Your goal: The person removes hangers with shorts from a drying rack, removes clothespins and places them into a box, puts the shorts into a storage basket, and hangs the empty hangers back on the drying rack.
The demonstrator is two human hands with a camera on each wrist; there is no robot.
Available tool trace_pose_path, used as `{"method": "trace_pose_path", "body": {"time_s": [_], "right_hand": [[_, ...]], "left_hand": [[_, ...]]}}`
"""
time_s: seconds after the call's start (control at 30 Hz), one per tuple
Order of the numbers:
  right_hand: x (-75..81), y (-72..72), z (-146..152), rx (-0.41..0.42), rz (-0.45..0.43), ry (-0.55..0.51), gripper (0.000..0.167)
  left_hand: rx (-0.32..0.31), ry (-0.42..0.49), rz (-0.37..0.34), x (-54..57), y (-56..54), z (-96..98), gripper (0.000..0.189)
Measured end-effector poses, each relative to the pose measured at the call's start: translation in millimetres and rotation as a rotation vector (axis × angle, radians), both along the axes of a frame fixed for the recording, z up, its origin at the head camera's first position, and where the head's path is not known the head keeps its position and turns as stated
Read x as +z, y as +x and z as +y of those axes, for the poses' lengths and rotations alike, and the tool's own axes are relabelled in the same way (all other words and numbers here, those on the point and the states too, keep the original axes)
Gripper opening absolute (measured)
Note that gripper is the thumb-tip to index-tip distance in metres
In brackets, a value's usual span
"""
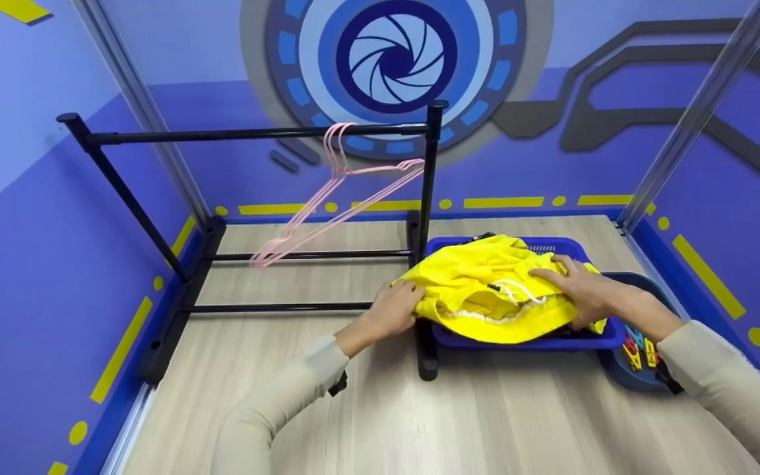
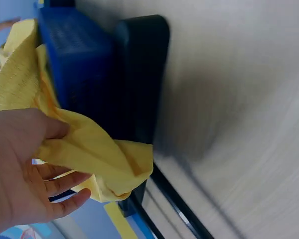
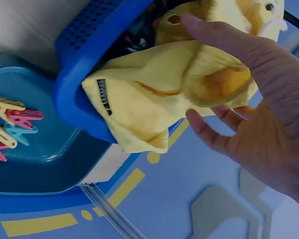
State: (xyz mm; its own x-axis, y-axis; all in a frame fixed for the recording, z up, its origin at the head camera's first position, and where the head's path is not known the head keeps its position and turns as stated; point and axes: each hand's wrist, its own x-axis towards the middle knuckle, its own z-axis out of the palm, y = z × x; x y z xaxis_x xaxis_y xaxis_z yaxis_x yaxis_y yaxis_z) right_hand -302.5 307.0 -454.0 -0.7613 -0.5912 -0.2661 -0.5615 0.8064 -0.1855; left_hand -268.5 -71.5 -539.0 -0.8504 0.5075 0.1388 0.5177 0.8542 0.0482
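Note:
Yellow shorts (image 1: 479, 270) lie bunched over a blue basket (image 1: 532, 343), their gathered waistband and white drawstring facing me in the head view. At the left end, my left hand (image 1: 396, 307) pinches a fold of the cloth; in the left wrist view the fold of the shorts (image 2: 99, 154) runs between thumb and fingers. My right hand (image 1: 584, 290) lies against the right end. The right wrist view shows this right hand (image 3: 269, 104) with thumb and fingers spread about the shorts (image 3: 144, 89), fingertips at the fabric and some fingers partly hidden behind it. A dark label shows near one corner.
A black rack (image 1: 254, 135) stands left of the basket, its foot close alongside. Pink hangers (image 1: 327, 198) hang from its bar. Right of the basket, a dark blue tub (image 1: 624, 379) holds several coloured clothespins (image 3: 22, 117). Dark cloth (image 3: 139, 37) lies inside the basket.

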Motion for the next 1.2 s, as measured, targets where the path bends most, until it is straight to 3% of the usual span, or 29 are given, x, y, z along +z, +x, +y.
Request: {"method": "trace_pose_path", "body": {"time_s": [0.17, 0.27, 0.4, 0.53, 0.57, 0.63, 0.7, 0.77, 0.83, 0.87, 0.93, 1.0, 1.03, 1.07, 1.13, 1.2], "right_hand": [[8.1, -6.0, 5.2, 0.140, 0.155, -0.196, 0.048], [21.2, -12.1, 5.5, 0.163, 0.195, -0.245, 0.041], [49.0, -21.5, 5.3, 0.073, 0.282, -0.258, 0.042], [86.3, -30.9, 8.4, -0.032, 0.543, -0.466, 0.029], [97.9, -31.5, 8.2, -0.089, 0.576, -0.524, 0.027], [119.7, -33.2, 6.7, -0.225, 0.630, -0.636, 0.018], [141.0, -32.8, 4.9, -0.407, 0.592, -0.730, 0.020], [160.4, -32.1, 3.1, -0.567, 0.503, -0.840, 0.024], [175.3, -31.4, 3.6, -0.635, 0.410, -0.929, 0.023], [181.1, -30.8, 4.6, -0.628, 0.358, -0.955, 0.020], [189.4, -29.0, 7.8, -0.575, 0.287, -0.923, 0.020], [194.1, -26.7, 12.0, -0.506, 0.283, -0.795, 0.025], [195.3, -25.9, 14.1, -0.475, 0.302, -0.716, 0.028], [196.1, -25.3, 16.1, -0.455, 0.331, -0.635, 0.033], [196.5, -25.3, 20.1, -0.467, 0.346, -0.523, 0.043], [195.8, -27.7, 21.2, -0.485, 0.209, -0.548, 0.046]], "left_hand": [[0.037, 0.213, 0.061, 14.0, -8.8, -9.0, 0.025], [0.087, 0.382, 0.088, 23.4, -12.1, -13.0, 0.017], [0.186, 0.569, 0.064, 43.2, -17.7, -13.9, 0.009], [0.287, 0.704, 0.057, 69.6, -24.5, -11.4, 0.024], [0.287, 0.741, 0.048, 76.5, -26.3, -10.5, 0.026], [0.215, 0.856, -0.015, 90.4, -30.1, -9.3, 0.026], [0.083, 0.958, -0.146, 103.0, -32.9, -9.5, 0.018], [-0.052, 1.001, -0.306, 114.3, -34.9, -11.0, 0.032], [-0.114, 0.943, -0.401, 122.7, -35.7, -13.1, 0.039], [-0.109, 0.871, -0.393, 126.1, -35.5, -14.3, 0.031], [-0.037, 0.734, -0.296, 131.3, -35.8, -15.8, 0.019], [0.109, 0.643, -0.192, 134.8, -37.0, -16.6, 0.024], [0.183, 0.628, -0.162, 136.3, -38.4, -16.5, 0.025], [0.247, 0.651, -0.177, 137.9, -39.6, -16.1, 0.025], [0.328, 0.774, -0.314, 140.2, -43.4, -13.6, 0.024], [0.342, 0.968, -0.585, 141.5, -47.2, -9.3, 0.042]]}}
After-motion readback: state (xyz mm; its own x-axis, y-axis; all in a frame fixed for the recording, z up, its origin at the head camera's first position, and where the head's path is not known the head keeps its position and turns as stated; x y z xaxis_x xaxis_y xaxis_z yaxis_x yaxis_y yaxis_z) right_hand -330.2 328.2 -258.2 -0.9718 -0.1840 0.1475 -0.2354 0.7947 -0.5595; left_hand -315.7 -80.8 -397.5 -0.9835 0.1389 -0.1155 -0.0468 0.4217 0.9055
